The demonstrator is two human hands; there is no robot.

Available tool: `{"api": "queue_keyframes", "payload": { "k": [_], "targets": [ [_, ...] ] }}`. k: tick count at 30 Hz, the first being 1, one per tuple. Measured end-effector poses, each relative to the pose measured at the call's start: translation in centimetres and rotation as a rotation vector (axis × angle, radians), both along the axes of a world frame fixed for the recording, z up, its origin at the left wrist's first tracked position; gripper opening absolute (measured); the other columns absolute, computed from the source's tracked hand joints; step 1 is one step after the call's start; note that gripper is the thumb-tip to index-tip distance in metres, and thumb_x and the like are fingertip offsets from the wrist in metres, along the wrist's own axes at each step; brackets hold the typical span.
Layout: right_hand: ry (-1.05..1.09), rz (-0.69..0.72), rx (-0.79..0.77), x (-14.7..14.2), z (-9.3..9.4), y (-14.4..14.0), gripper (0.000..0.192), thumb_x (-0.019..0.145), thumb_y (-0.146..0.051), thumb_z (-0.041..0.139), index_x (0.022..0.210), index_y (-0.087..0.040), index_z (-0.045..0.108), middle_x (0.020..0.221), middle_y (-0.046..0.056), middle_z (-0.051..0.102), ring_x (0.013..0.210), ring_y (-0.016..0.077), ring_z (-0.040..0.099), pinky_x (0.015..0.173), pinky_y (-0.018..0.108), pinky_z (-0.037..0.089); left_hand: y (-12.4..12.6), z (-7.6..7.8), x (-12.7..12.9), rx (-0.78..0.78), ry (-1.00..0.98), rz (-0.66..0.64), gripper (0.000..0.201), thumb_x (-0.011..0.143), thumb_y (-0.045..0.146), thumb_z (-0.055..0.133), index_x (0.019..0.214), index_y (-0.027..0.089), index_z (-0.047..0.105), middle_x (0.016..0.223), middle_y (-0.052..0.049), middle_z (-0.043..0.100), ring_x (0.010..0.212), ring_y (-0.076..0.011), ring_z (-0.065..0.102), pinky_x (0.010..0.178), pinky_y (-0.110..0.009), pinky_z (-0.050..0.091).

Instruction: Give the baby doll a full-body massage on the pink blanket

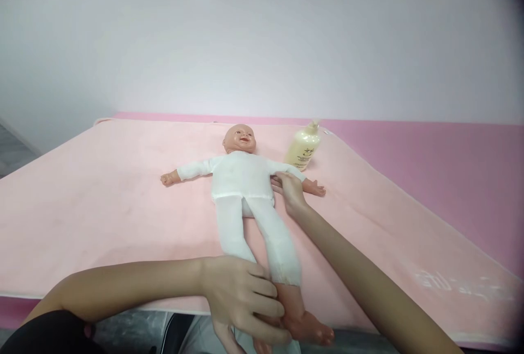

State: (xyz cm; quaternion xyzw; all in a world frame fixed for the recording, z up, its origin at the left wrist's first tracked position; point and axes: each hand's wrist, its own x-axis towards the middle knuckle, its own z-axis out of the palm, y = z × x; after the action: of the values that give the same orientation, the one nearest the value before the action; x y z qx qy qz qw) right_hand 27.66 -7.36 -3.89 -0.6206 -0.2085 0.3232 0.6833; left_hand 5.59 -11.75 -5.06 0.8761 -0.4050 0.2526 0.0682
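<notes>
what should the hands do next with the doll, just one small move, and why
Probably ease the baby doll slightly up the pink towel, away from the near edge: its feet appear to reach past that edge, while the left hand is at its lower legs and the right hand beside its torso, by one arm.

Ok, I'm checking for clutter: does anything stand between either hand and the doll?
Nothing visible does. The right hand is at the side of the doll, by its outstretched arm, and the left hand lies over its lower legs. The bottle sits beyond that arm, not between.
</notes>
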Motion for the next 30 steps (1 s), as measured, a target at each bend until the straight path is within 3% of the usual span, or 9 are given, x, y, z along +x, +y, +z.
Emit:
{"api": "queue_keyframes", "payload": {
  "k": [2,6,11,14,17,19,24,27,30],
  "targets": [
    [0.221,-0.007,0.124,0.0,0.1,0.4,0.006,0.071,-0.014,0.055,0.077,-0.016,0.057,0.079,0.002,0.064,0.074,0.0118,0.062,0.068,0.023,0.054,0.0,0.2,0.1,0.019,0.001,0.046,0.056,0.077,0.073,0.047,0.088,0.021,0.067,0.078,-0.004,0.063,0.06,-0.0144,0.051,0.055,-0.03,0.038],
    [0.402,-0.125,0.296,0.8,0.2,0.8,0.011,0.073,-0.007,0.05,0.078,-0.016,0.053,0.075,-0.001,0.061,0.071,0.0103,0.062,0.07,0.024,0.057,-0.5,0.8,0.0,0.03,-0.054,0.151,0.057,0.079,0.072,0.047,0.077,0.018,0.063,0.067,-0.003,0.056,0.056,-0.0138,0.047,0.052,-0.03,0.034],
    [0.499,-0.32,0.265,2.6,0.6,0.7,0.009,0.078,-0.012,0.055,0.085,-0.017,0.051,0.066,-0.003,0.056,0.055,0.0073,0.055,0.05,0.016,0.049,0.1,0.1,0.0,-0.009,-0.141,0.058,0.05,0.083,0.065,0.046,0.07,0.02,0.062,0.06,-0.001,0.053,0.052,-0.0136,0.046,0.051,-0.03,0.037],
    [0.433,-0.383,0.282,3.0,0.5,0.5,0.015,0.076,-0.013,0.06,0.082,-0.018,0.047,0.064,-0.005,0.054,0.047,0.0048,0.047,0.042,0.015,0.04,1.4,-0.1,0.0,-0.036,-0.165,0.015,0.048,0.084,0.062,0.045,0.063,0.021,0.06,0.061,-0.002,0.056,0.055,-0.0143,0.05,0.068,-0.033,0.049],
    [0.33,-0.386,0.295,3.1,0.2,0.5,0.025,0.072,-0.017,0.066,0.08,-0.019,0.043,0.064,-0.006,0.054,0.044,0.0045,0.043,0.037,0.016,0.033,2.3,0.3,-0.1,-0.069,-0.206,0.028,0.046,0.084,0.058,0.046,0.06,0.021,0.058,0.064,-0.003,0.059,0.062,-0.0163,0.055,0.083,-0.035,0.05],
    [0.318,-0.355,0.298,3.2,0.0,0.5,0.028,0.07,-0.02,0.068,0.08,-0.02,0.042,0.065,-0.006,0.054,0.045,0.0045,0.043,0.039,0.016,0.034,2.5,0.4,-0.1,-0.068,-0.224,0.029,0.042,0.084,0.054,0.047,0.062,0.02,0.059,0.063,-0.003,0.058,0.062,-0.0166,0.055,0.079,-0.035,0.052],
    [0.337,-0.274,0.303,3.5,-0.4,0.4,0.027,0.066,-0.021,0.069,0.082,-0.019,0.047,0.068,-0.005,0.054,0.05,0.0047,0.048,0.043,0.015,0.039,2.5,-0.5,0.3,0.025,-0.225,0.002,0.039,0.081,0.054,0.051,0.066,0.019,0.062,0.056,-0.002,0.051,0.049,-0.0137,0.048,0.052,-0.03,0.048],
    [0.117,-0.268,0.294,2.7,-0.8,0.4,0.038,0.066,-0.031,0.071,0.092,-0.02,0.046,0.072,-0.005,0.056,0.049,0.0065,0.049,0.042,0.017,0.039,2.6,0.1,0.2,0.084,-0.226,-0.064,0.032,0.082,0.049,0.052,0.066,0.023,0.06,0.056,-0.001,0.055,0.049,-0.0134,0.052,0.051,-0.028,0.049],
    [-0.259,-0.111,0.265,1.1,-1.3,0.2,0.049,0.074,-0.042,0.064,0.114,-0.023,0.043,0.088,0.0,0.062,0.055,0.0101,0.055,0.047,0.022,0.046,3.1,2.1,-0.4,0.081,-0.243,-0.132,0.011,0.079,0.03,0.058,0.069,0.029,0.058,0.053,0.003,0.056,0.051,-0.013,0.055,0.051,-0.025,0.05]
  ]
}}
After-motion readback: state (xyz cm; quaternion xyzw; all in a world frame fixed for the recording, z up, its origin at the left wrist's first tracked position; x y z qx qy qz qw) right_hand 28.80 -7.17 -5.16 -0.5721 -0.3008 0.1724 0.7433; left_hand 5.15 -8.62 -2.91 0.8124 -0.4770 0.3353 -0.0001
